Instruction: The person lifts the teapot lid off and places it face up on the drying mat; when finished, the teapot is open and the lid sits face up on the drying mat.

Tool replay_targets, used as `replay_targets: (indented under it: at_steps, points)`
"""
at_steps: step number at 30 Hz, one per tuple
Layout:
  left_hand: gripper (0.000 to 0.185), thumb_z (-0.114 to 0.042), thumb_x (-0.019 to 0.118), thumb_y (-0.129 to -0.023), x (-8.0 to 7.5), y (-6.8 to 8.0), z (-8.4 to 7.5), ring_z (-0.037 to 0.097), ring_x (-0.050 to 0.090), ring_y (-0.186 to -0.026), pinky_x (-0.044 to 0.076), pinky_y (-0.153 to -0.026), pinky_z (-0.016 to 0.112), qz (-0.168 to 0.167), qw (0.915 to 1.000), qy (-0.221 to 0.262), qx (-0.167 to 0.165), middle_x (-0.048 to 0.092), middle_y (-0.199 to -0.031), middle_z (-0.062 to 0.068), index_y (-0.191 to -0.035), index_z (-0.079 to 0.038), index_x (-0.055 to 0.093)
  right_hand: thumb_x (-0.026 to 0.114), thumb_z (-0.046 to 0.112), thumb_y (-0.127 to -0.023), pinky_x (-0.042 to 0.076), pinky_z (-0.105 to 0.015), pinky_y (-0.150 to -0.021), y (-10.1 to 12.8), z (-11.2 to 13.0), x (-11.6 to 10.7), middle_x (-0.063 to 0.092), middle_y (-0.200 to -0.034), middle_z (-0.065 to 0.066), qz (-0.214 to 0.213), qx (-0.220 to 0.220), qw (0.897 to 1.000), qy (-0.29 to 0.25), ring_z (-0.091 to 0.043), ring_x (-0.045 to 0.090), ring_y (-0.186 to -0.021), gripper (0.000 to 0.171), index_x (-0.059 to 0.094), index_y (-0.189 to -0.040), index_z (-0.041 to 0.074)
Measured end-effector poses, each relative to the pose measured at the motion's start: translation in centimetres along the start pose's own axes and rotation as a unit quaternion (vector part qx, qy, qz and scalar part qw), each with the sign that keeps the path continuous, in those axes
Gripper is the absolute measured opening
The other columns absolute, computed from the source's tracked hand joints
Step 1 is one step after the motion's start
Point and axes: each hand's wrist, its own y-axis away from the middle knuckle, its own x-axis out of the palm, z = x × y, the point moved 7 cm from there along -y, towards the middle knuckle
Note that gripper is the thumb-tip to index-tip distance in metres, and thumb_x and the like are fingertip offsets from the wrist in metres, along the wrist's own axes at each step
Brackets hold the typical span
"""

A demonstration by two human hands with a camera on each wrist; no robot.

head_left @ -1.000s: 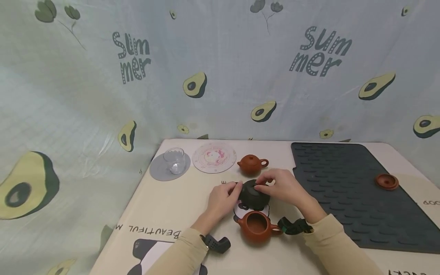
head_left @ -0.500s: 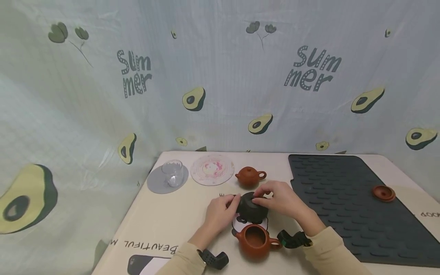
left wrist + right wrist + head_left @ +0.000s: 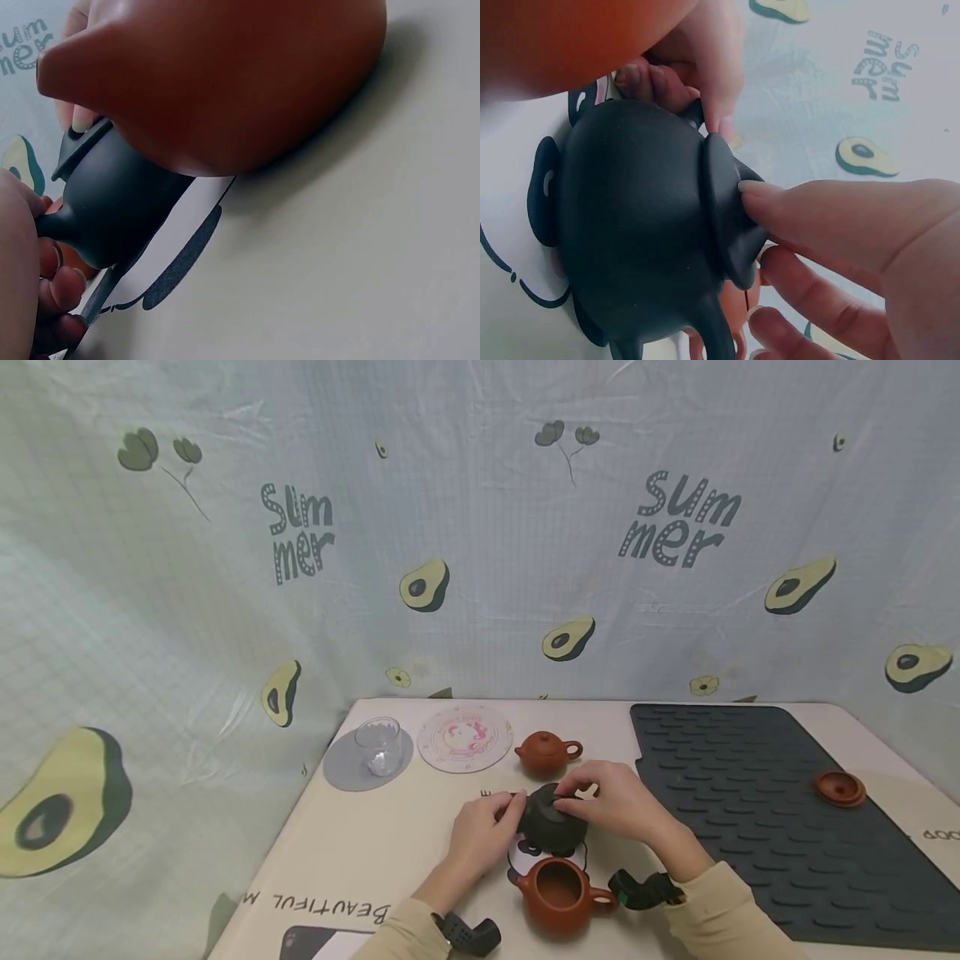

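Both hands meet at the black pot (image 3: 553, 821), which sits on the bench (image 3: 375, 852) just behind the open brown pot (image 3: 558, 896), over a panda print. The left hand (image 3: 483, 831) has its fingers curled against the pot's left side, the fingertips (image 3: 64, 289) bent around the dark spout or handle that sticks out there; which of the two it is cannot be told. The right hand (image 3: 611, 797) comes over the top, its thumb and fingers (image 3: 817, 214) pinching the edge of the black lid (image 3: 727, 214), which rests on the pot's mouth; whether it sits fully home cannot be told. The brown pot in front has no lid and its hollow shows bare clay, with no visible contents. A small brown pot (image 3: 546, 752) with its lid on stands behind the hands, near a round pink-printed coaster (image 3: 465, 739). Left of that, a clear glass (image 3: 377, 746) stands on a grey coaster (image 3: 341, 767); nothing is seen inside it. A dark ribbed mat (image 3: 750, 810) covers the right of the bench, and a brown lid (image 3: 840, 787) lies on its far right edge, well apart from the pots.
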Motion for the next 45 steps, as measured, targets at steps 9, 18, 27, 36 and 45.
replay_targets:
  at_steps: [9,18,27,36,45]
  points:
    - [0.041,-0.044,0.051,-0.107,-0.3,-0.1,-0.1,0.009,0.053,-0.067,0.038,-0.062,0.029,-0.003,1.0,0.001,0.003,0.056,-0.065,-0.014,-0.074,-0.024,0.064,0.081,0.027,-0.09,0.055,-0.031,-0.074,-0.1,-0.3,-0.6,0.071,-0.102,0.006,-0.017,0.018,0.997,-0.072,-0.012,0.066,-0.09,0.008,0.077,-0.096,0.025]
    - [0.042,-0.045,0.051,-0.106,-0.4,-0.2,-0.3,0.01,0.05,-0.065,0.037,-0.06,0.029,-0.008,0.9999,-0.001,0.014,0.053,-0.063,-0.012,-0.073,-0.023,0.062,0.076,0.028,-0.094,0.053,-0.043,-0.091,0.1,-0.5,-1.1,0.07,-0.122,-0.004,0.002,0.065,0.972,-0.225,-0.021,0.067,-0.11,0.021,0.073,-0.109,0.013]
    - [0.04,-0.043,0.052,-0.106,-0.3,-0.2,-0.4,0.009,0.051,-0.066,0.037,-0.061,0.028,-0.009,0.9998,0.006,0.017,0.054,-0.063,-0.013,-0.073,-0.023,0.064,0.067,0.026,-0.101,0.05,-0.034,-0.093,0.4,-1.8,-2.1,0.064,-0.121,-0.01,-0.024,0.161,0.909,-0.383,-0.02,0.063,-0.105,0.038,0.062,-0.124,-0.004]
    - [0.041,-0.045,0.051,-0.106,-0.3,0.1,-0.2,0.007,0.053,-0.066,0.039,-0.062,0.028,-0.008,0.9998,0.009,0.014,0.056,-0.064,-0.014,-0.073,-0.024,0.064,0.055,0.028,-0.108,0.048,-0.03,-0.092,0.8,-2.6,-1.7,0.068,-0.118,-0.003,-0.004,0.178,0.824,-0.537,-0.017,0.065,-0.11,0.026,0.064,-0.124,0.01]
    - [0.041,-0.046,0.051,-0.106,-0.3,0.1,-0.2,0.008,0.053,-0.066,0.039,-0.061,0.028,-0.01,0.9998,0.007,0.015,0.056,-0.064,-0.014,-0.074,-0.024,0.064,0.046,0.025,-0.111,0.048,-0.03,-0.091,0.8,-2.8,-1.5,0.069,-0.12,-0.003,-0.01,0.18,0.731,-0.658,-0.022,0.063,-0.114,0.025,0.069,-0.117,0.022]
